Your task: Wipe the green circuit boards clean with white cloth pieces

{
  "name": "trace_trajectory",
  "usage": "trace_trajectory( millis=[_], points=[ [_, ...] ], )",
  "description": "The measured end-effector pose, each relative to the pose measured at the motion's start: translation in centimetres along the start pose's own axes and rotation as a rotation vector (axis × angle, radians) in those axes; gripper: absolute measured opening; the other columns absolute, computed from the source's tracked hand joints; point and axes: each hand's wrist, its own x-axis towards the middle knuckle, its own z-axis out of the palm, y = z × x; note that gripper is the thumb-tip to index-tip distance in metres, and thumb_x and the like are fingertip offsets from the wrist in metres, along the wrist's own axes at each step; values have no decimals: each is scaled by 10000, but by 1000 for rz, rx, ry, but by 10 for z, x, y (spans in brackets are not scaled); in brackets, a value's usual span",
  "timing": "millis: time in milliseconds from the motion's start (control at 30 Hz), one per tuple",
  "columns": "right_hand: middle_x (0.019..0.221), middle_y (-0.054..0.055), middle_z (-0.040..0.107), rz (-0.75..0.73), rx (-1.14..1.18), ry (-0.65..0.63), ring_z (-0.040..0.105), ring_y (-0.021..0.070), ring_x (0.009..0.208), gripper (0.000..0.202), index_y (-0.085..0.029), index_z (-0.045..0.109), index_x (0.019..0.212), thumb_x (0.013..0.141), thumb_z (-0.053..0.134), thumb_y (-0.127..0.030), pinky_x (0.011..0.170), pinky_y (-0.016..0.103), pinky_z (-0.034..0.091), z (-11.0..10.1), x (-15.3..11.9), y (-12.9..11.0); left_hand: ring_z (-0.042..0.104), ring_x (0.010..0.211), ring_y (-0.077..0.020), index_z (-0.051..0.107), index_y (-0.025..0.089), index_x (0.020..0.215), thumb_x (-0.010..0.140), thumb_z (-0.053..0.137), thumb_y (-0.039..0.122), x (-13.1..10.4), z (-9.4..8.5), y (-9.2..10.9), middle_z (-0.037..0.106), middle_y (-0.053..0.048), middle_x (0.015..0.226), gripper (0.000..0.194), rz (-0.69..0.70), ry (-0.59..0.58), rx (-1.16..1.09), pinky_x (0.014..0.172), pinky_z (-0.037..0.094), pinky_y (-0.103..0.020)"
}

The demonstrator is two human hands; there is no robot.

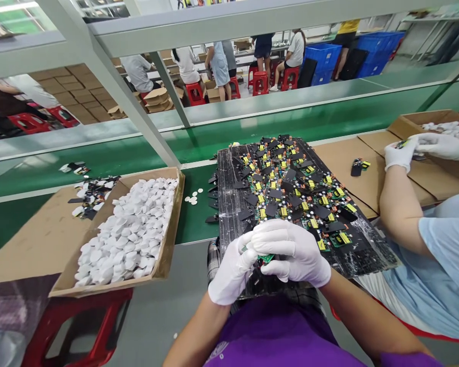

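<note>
Left hand: the white-gloved left hand (232,270) sits nearest, low in the middle, fingers curled onto the left side of a small green circuit board (266,258).
Right hand: the gloved right hand (290,250) lies just right of it, touching it, fingers folded over the same board and gripping it from above.
Board in hand: only a green sliver shows between the two gloves, just above the person's lap, at the near edge of the black tray (229,173).
Tray: it slopes from the lap up to the green bench (193,219), heaped with loose circuit boards (290,188) bearing yellow and black parts.
Left box: a cardboard box (172,224) of white plastic caps (128,229) rests left of the tray, near end on a red stool (80,326).
Co-worker: at right, another person's gloved hands (421,148) hold a small part over flattened cardboard (348,163).
Far: seated and standing people on red stools, blue crates (325,56) beyond the conveyor.
</note>
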Motion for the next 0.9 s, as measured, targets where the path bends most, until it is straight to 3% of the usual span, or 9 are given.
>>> trace_trajectory(
  millis=[133,267,433,533,733,800,900],
  points=[
    [985,93,767,42,62,-108,717,191,1003,273,-190,650,1150,1001,529,-382,964,386,567,2,1,0,594,1205,-342,719,172,1201,777,720,580,3,4,-1,717,-138,1194,588,61,-9,65,1048,454,-426],
    [999,95,771,51,69,-26,713,193,1034,260,-183,659,1200,981,578,-298,952,379,569,5,-6,1,625,1172,-327,755,199,1117,789,732,504,4,9,-4,742,-122,1121,448,30,110,3,1016,485,-413],
    [1086,98,761,180,102,-32,671,217,1145,423,-209,646,1242,930,621,-493,1015,391,537,-2,-6,1,661,1078,-337,770,168,1015,643,790,643,1,9,-7,751,-113,1074,603,-31,117,-114,966,518,-431],
    [953,62,786,184,146,-51,709,188,1031,264,-220,701,1102,934,647,-417,969,359,558,-5,-2,0,651,1104,-342,764,174,1054,596,831,621,2,9,-4,755,-111,1075,644,-77,123,-138,981,510,-424],
    [873,48,790,157,230,111,731,185,952,156,-228,721,1039,899,715,-297,908,361,577,5,-10,2,649,1122,-316,768,222,1005,628,815,629,1,8,-10,769,-80,961,557,-127,127,-260,1000,501,-423],
    [982,60,785,190,213,62,704,199,1051,254,-240,700,1140,924,673,-371,974,390,552,3,-12,4,660,1095,-318,766,212,945,656,782,650,1,5,-14,765,-80,923,525,-168,124,-316,991,509,-448],
    [1200,115,724,258,132,-115,590,237,1267,488,-203,619,1304,931,609,-518,1060,414,496,-8,-9,6,669,1067,-322,759,196,837,702,709,702,2,-1,-15,756,-97,881,526,-242,116,-368,985,520,-476]
  ],
)
